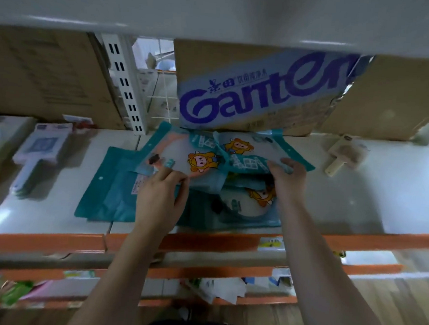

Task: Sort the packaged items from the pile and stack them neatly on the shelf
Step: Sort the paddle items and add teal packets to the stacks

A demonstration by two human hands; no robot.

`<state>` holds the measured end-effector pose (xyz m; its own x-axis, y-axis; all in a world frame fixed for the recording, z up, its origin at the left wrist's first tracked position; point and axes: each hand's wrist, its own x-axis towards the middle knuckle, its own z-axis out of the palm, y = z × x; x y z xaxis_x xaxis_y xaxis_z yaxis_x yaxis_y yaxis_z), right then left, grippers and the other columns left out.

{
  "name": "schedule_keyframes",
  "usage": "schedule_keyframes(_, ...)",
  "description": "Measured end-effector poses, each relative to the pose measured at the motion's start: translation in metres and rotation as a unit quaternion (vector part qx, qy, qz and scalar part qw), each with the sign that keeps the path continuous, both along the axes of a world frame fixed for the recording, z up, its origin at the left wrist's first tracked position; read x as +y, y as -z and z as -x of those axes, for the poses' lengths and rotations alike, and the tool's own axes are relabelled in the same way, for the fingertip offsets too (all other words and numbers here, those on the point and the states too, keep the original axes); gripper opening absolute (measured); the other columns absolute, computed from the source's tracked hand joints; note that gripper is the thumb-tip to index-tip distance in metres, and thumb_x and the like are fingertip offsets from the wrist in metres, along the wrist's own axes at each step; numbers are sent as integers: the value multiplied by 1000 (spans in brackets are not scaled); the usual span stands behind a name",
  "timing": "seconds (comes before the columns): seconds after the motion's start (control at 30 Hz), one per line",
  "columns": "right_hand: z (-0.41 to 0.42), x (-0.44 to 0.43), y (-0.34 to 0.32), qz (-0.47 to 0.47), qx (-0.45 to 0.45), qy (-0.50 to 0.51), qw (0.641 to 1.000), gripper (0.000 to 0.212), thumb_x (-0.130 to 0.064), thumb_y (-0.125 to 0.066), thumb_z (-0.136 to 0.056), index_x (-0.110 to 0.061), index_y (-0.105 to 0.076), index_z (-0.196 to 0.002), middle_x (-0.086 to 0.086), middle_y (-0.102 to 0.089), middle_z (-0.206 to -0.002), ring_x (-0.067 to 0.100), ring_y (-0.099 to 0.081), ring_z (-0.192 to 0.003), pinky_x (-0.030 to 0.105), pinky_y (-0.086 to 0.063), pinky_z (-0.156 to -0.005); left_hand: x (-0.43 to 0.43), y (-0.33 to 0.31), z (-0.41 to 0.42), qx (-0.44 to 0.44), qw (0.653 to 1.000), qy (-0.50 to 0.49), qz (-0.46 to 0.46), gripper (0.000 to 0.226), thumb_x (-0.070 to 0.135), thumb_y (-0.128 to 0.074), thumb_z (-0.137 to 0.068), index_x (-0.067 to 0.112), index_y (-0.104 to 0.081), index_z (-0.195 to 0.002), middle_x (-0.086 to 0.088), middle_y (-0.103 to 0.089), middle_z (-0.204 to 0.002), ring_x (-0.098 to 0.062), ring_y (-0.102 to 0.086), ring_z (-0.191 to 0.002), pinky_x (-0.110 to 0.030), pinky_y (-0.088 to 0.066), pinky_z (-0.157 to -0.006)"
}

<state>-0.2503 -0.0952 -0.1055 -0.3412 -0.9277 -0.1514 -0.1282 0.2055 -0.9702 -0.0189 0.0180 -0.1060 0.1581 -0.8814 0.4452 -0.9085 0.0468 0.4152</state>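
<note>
Several teal packages with a cartoon figure lie in a loose pile point(246, 202) in the middle of a white shelf point(344, 195). My left hand point(160, 196) pinches the near edge of a raised package point(183, 158) that shows the orange-haired cartoon. My right hand point(286, 179) grips the lower edge of another teal package point(246, 151) tilted up at the back of the pile. More teal packages point(106, 193) lie flat to the left, face down.
A Ganten cardboard box point(258, 89) stands behind the pile, with brown boxes point(43, 74) on both sides. A white packaged brush point(37, 151) lies at the left, a wooden brush point(341, 157) at the right. Lower shelves with an orange front rail point(203, 244) hold small goods.
</note>
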Motion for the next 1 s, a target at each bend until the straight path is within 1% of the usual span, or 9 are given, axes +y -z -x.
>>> schedule_keyframes(0.17,0,-16,0,-25,-86,5,996,36,-14,-82,-74,-17,-60,-103,8,-64,-112,23,-65,-100,45,-56,-88,16,5,7,22,998,-51,-15,17,26,-52,-97,14,-65,-96,-4,-68,-89,-22,-62,-73,-34,-53,-61)
schedule_keyframes(0.3,21,-11,-1,17,-130,15,991,30,4,-68,-78,-15,-55,-97,7,-60,-105,22,-61,-97,33,-53,-75,17,5,12,60,993,-93,-40,18,26,-53,-97,14,-63,-106,-6,-70,-91,-21,-64,-73,-33,-53,-63)
schedule_keyframes(0.4,42,-7,-2,58,-167,34,984,25,7,-57,-81,-15,-53,-93,8,-59,-89,17,-57,-76,28,-45,-61,9,2,12,61,983,-161,-67,24,31,-51,-99,13,-60,-114,-10,-70,-99,-27,-65,-84,-32,-47,-66)
schedule_keyframes(0.5,56,-2,-5,47,-144,39,988,21,3,-54,-88,-12,-56,-103,5,-58,-78,14,-56,-64,24,-45,-55,0,3,11,77,971,-197,-114,33,41,-48,-99,16,-53,-119,-11,-66,-108,-28,-62,-94,-35,-48,-71)
schedule_keyframes(0.63,66,7,3,25,-45,3,999,25,-5,-53,-93,-12,-55,-117,11,-63,-101,19,-61,-73,24,-50,-57,-17,3,11,130,955,-224,-142,49,56,-54,-92,21,-49,-125,-12,-59,-119,-32,-58,-105,-41,-49,-79)
schedule_keyframes(0.77,66,16,6,-7,-76,-24,997,37,-3,-62,-89,-12,-49,-123,10,-63,-105,22,-67,-82,32,-56,-66,-35,6,2,284,926,-226,-107,58,56,-67,-83,21,-49,-125,-10,-58,-123,-31,-57,-109,-40,-49,-87)
schedule_keyframes(0.87,67,20,2,-25,-122,-33,992,46,1,-68,-84,-13,-50,-124,2,-61,-98,20,-68,-82,32,-58,-64,-44,2,-3,443,866,-221,-65,60,52,-79,-68,29,-48,-114,-3,-59,-114,-25,-60,-103,-47,-54,-90)
schedule_keyframes(0.93,67,21,1,-26,-153,-30,987,44,2,-67,-85,-14,-51,-123,5,-63,-103,22,-69,-85,31,-57,-60,-49,0,-1,540,816,-205,-35,58,32,-85,-69,26,-48,-113,4,-54,-104,-24,-60,-104,-46,-55,-91)
schedule_keyframes(1.0,67,23,-1,-22,-174,-29,984,39,2,-62,-89,-15,-52,-122,4,-63,-101,21,-68,-83,27,-56,-54,-50,2,-1,575,795,-194,-14,53,13,-83,-73,25,-50,-114,4,-52,-105,-27,-60,-106,-46,-54,-93)
